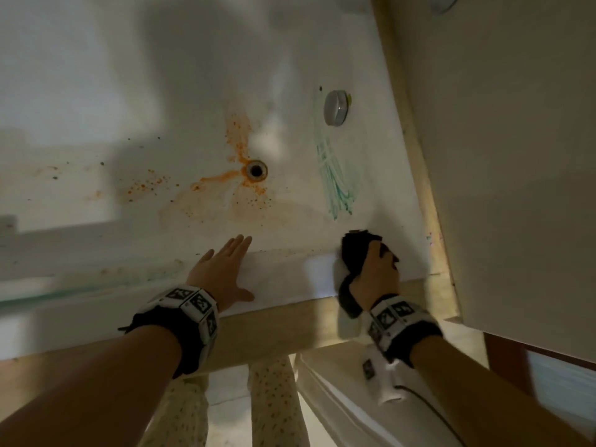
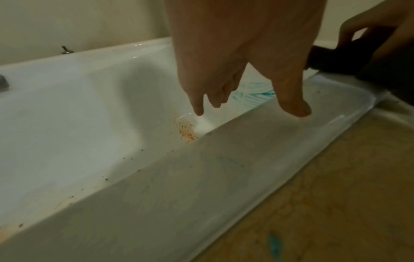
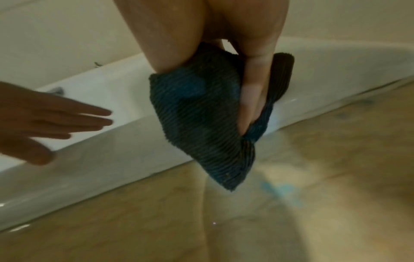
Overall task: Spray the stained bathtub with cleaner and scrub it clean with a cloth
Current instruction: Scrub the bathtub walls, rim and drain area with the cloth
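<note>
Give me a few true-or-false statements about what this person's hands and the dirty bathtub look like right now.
1. The right hand grips a dark cloth. True.
2. The left hand holds a spray bottle. False: it holds nothing and lies flat and open on the bathtub rim.
3. Orange stains spread around the drain. True.
4. The tub floor is already spotless. False: orange splatter and green streaks are plainly there.
5. The cloth is being rubbed over the drain. False: it is at the near rim, apart from the drain.
</note>
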`<state>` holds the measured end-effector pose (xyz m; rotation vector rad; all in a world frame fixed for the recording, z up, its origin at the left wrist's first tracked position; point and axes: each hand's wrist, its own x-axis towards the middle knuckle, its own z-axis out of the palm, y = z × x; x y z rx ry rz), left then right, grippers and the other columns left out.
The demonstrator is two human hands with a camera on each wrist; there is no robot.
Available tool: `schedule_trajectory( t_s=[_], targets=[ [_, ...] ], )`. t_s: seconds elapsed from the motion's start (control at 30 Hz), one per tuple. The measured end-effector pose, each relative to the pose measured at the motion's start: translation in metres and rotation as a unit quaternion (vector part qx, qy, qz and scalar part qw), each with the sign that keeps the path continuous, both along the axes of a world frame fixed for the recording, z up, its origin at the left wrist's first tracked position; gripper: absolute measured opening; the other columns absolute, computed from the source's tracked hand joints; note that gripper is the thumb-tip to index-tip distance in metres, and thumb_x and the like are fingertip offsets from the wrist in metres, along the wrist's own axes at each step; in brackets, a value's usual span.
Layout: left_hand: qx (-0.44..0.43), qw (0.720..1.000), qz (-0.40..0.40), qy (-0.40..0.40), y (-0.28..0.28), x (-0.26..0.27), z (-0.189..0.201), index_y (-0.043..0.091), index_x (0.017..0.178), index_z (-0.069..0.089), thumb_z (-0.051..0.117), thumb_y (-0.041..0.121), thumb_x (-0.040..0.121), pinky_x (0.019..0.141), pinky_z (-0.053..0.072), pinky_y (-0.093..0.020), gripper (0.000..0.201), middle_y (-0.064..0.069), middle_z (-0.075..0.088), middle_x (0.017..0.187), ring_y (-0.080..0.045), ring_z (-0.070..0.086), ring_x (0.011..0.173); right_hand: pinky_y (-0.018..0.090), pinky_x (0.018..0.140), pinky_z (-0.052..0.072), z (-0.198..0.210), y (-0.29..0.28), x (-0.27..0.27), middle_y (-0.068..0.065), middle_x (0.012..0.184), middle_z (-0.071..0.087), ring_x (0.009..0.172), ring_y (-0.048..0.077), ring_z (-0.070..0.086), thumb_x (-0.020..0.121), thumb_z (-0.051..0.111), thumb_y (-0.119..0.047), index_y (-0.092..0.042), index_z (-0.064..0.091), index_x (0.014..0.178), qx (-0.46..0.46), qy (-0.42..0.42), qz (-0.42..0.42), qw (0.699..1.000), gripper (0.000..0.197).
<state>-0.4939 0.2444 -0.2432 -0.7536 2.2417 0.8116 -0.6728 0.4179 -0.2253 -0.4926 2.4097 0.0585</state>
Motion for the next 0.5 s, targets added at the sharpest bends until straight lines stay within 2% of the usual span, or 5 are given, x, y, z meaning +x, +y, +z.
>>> schedule_trajectory(
  t_s=[0.1, 0.2, 0.33, 0.43, 0.5],
  targets=[
    [-0.005, 1.0, 0.011, 0.011, -0.007, 0.013, 0.005, 0.023, 0.15, -0.012, 0.064, 0.053, 0.079, 0.118, 0.002, -0.031, 0.108, 0.005, -0.01, 0.158, -0.009, -0.001, 0.146, 0.041, 0.108, 0.029, 0.0, -0.032, 0.04, 0.019, 0.148, 0.018, 0.133, 0.038, 0.028, 0.086, 0.057, -0.016, -0.013, 0.005, 0.148, 0.001, -0.033, 0.035, 0.999, 0.08],
    [-0.021, 0.999, 0.024, 0.004, -0.02, 0.034, 0.011, 0.022, 0.149, -0.014, 0.065, 0.055, 0.077, 0.118, 0.0, -0.031, 0.112, 0.005, -0.011, 0.158, -0.008, -0.002, 0.146, 0.042, 0.101, 0.039, 0.001, -0.062, 0.058, 0.021, 0.149, 0.015, 0.129, 0.04, 0.036, 0.087, 0.057, -0.015, -0.014, 0.002, 0.148, 0.028, -0.076, 0.009, 0.997, 0.082],
    [-0.039, 0.998, 0.032, -0.025, -0.035, 0.071, 0.016, 0.021, 0.148, -0.018, 0.065, 0.056, 0.076, 0.119, -0.002, -0.032, 0.115, 0.005, -0.014, 0.157, -0.009, -0.004, 0.146, 0.038, 0.086, 0.043, -0.001, -0.089, 0.042, 0.023, 0.135, 0.042, 0.119, 0.036, 0.049, 0.088, 0.057, -0.015, -0.004, 0.021, 0.142, -0.034, -0.079, -0.088, 0.992, 0.065],
    [-0.044, 0.997, 0.03, -0.047, -0.041, 0.096, 0.014, 0.02, 0.148, -0.019, 0.064, 0.057, 0.077, 0.119, -0.002, -0.034, 0.115, 0.003, -0.017, 0.157, -0.01, -0.006, 0.146, 0.036, 0.098, 0.039, 0.007, -0.096, 0.013, 0.021, 0.136, 0.046, 0.122, 0.034, 0.048, 0.089, 0.054, -0.011, -0.004, 0.031, 0.139, -0.129, -0.072, -0.142, 0.979, 0.056],
    [-0.045, 0.997, 0.03, -0.057, -0.043, 0.108, 0.012, 0.021, 0.148, -0.019, 0.064, 0.057, 0.077, 0.119, -0.001, -0.033, 0.115, 0.003, -0.017, 0.157, -0.01, -0.007, 0.146, 0.039, 0.101, 0.036, 0.017, -0.093, -0.008, 0.021, 0.137, 0.043, 0.123, 0.036, 0.046, 0.09, 0.054, -0.018, -0.009, 0.033, 0.138, -0.119, -0.002, -0.089, 0.989, 0.053]
  ],
)
